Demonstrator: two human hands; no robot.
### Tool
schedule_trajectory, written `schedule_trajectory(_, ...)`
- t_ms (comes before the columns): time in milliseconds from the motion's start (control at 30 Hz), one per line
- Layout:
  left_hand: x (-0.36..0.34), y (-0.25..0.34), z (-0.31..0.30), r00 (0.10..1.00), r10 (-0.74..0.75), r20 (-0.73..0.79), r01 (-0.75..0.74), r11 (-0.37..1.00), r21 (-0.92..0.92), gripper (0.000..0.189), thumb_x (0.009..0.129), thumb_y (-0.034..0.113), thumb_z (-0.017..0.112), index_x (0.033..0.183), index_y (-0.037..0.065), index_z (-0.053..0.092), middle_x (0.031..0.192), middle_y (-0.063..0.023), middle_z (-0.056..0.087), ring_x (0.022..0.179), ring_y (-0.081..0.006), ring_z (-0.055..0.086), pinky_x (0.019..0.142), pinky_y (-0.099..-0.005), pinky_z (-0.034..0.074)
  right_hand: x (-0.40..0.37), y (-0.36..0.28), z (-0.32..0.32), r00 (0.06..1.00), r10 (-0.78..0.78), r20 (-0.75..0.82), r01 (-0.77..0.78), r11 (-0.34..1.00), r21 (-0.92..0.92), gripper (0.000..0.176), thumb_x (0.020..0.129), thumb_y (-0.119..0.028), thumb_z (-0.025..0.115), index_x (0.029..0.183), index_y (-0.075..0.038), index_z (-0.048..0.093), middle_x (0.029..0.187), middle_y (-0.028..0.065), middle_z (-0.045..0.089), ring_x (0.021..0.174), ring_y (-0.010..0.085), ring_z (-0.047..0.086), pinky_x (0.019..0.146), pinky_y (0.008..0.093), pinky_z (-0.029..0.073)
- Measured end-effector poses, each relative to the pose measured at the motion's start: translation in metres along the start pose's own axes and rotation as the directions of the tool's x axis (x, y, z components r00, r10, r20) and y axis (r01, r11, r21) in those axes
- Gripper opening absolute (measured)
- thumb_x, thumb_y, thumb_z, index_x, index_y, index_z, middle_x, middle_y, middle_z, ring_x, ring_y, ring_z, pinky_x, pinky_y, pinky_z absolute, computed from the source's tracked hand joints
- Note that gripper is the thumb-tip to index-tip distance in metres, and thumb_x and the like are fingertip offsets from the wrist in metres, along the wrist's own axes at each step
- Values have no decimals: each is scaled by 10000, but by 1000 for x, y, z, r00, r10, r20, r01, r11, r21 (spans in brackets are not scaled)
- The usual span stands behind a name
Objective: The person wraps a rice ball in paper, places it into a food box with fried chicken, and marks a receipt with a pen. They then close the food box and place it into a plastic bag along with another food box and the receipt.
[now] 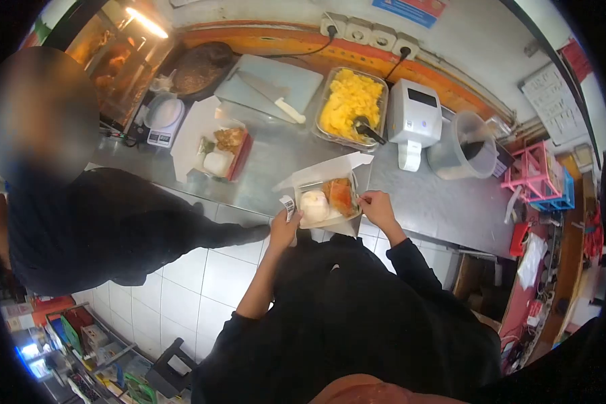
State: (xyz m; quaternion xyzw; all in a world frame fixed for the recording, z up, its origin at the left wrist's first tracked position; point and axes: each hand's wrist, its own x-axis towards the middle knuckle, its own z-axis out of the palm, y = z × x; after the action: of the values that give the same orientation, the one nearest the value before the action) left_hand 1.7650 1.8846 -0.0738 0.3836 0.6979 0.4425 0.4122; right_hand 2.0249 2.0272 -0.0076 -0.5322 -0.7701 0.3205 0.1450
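Observation:
Close in front of me is an open paper food box (352, 163) with its lid raised toward the counter. Inside lie a white round mound (314, 206), which looks like wrapped rice, and an orange-brown piece of fried chicken (341, 195). My left hand (284, 230) is closed around the box's left side; a small white printed label (287, 206) shows by its fingers. On the opposite side, my right hand (380, 209) pinches the right edge. A second open food box (238, 159), red outside, stands on the counter to the left with similar food in it.
A tray of yellow food (352, 97) with a black spoon stands at the back, beside a label printer (415, 114) and a clear bucket (461, 145). Further left are a knife (283, 106) on a cutting board (246, 89) and a scale (163, 126). Another person (108, 222) stands at my left.

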Motion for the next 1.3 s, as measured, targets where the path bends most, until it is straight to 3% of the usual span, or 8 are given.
schedule_trajectory(67, 2, -3, 2, 992, 111, -60, -103, 987, 126, 321, 868, 237, 662, 1044, -30, 633, 807, -93, 679, 672, -132, 625, 626, -291, 502, -5, 9, 12, 999, -2, -33, 3, 999, 44, 203, 821, -187, 667, 821, 15, 685, 659, 134, 660, 564, 204, 657, 545, 309, 505)
schedule_trajectory(100, 1, 3, 3, 998, -1, -60, 2, 999, 32, 374, 833, 277, 684, 947, -73, 620, 852, -242, 661, 825, -356, 662, 714, -402, 491, -6, 11, 17, 998, 49, -39, -46, 994, 95, 210, 829, -185, 663, 822, 24, 681, 652, 129, 659, 557, 193, 659, 523, 300, 506)
schedule_trajectory(233, 3, 19, -6, 1000, -4, -23, 6, 999, 52, 312, 842, 237, 671, 926, -61, 629, 843, -217, 675, 779, -302, 678, 699, -375, 499, -9, 15, 10, 864, 454, 215, -491, 671, 555, 219, 768, -188, 645, 749, 27, 679, 712, 183, 674, 580, 288, 671, 616, 366, 549)
schedule_trajectory(533, 3, 34, -13, 998, 55, -16, -56, 998, -30, 244, 858, 183, 646, 886, -59, 634, 728, -150, 681, 652, -215, 678, 608, -326, 505, -12, 12, 30, 995, 55, -87, -57, 998, -20, 305, 872, -228, 637, 711, 30, 644, 601, 154, 636, 494, 247, 650, 494, 329, 521)
schedule_trajectory(733, 4, 40, -13, 999, -45, 14, 44, 998, 51, 243, 858, 163, 621, 940, -65, 605, 723, -165, 671, 621, -242, 674, 581, -359, 506, -14, -37, 12, 983, 127, -129, -149, 972, -179, 421, 892, -306, 595, 1171, -4, 504, 698, 247, 641, 607, 383, 653, 566, 455, 525)
schedule_trajectory(867, 10, 19, 1, 958, 277, -76, -244, 925, 290, 175, 862, 113, 604, 933, -46, 614, 653, -134, 650, 540, -195, 643, 516, -330, 503, 3, -22, 32, 992, 121, 25, -107, 941, -321, 395, 886, -186, 527, 1226, -32, 399, 748, 233, 648, 701, 408, 658, 623, 507, 526)
schedule_trajectory(1100, -1, 74, 50, 991, 3, 132, -47, 942, 334, 209, 794, 131, 569, 932, -17, 619, 666, -189, 619, 619, -355, 627, 606, -445, 487, -39, 28, -19, 974, 224, 39, -210, 950, -231, 324, 850, -128, 517, 1146, -40, 416, 782, 217, 656, 726, 412, 653, 619, 500, 525)
schedule_trajectory(1300, -24, 97, 217, 924, 151, 350, -310, 834, 457, 245, 779, 173, 612, 951, -1, 620, 757, -232, 636, 714, -413, 624, 656, -482, 489, -135, 161, -109, 891, 415, -181, -433, 898, -71, 249, 877, -194, 507, 1059, -40, 432, 740, 249, 644, 704, 431, 651, 618, 532, 514)
